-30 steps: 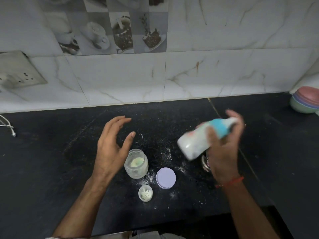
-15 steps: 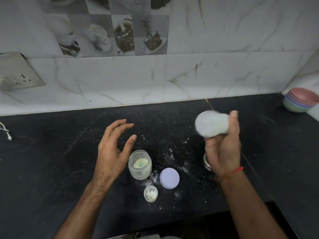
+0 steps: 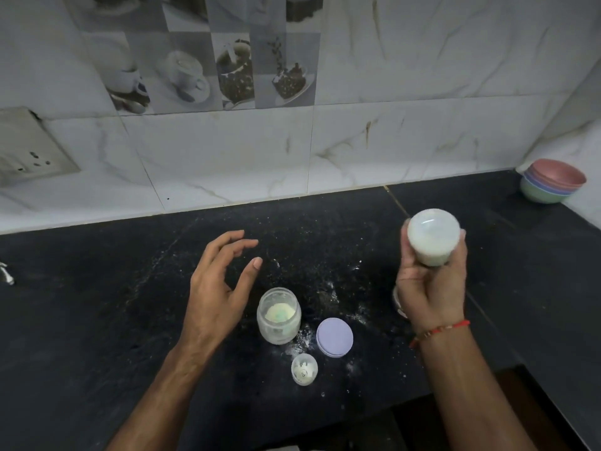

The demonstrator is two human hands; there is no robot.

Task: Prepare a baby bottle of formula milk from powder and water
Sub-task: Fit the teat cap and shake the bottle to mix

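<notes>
Fingers (image 3: 457, 255) of right hand (image 3: 429, 288) curl round baby bottle (image 3: 433, 236), held up right of powder jar (image 3: 279, 315). Left hand (image 3: 216, 288) hovers w/ fingers loose, just left of jar on table (image 3: 97, 320). Lilac lid (image 3: 335, 337) just right of jar.

A black stone bench (image 3: 97, 320) runs along a wall of white marble-look tiles (image 3: 422, 92) veined in brown and grey. A band of grey picture tiles (image 3: 208, 70) shows cups and desserts. At the left a switch plate (image 3: 29, 148) sits on the wall. In the far right corner, pastel bowls (image 3: 553, 183) stand stacked. The light is dim and even.
</notes>
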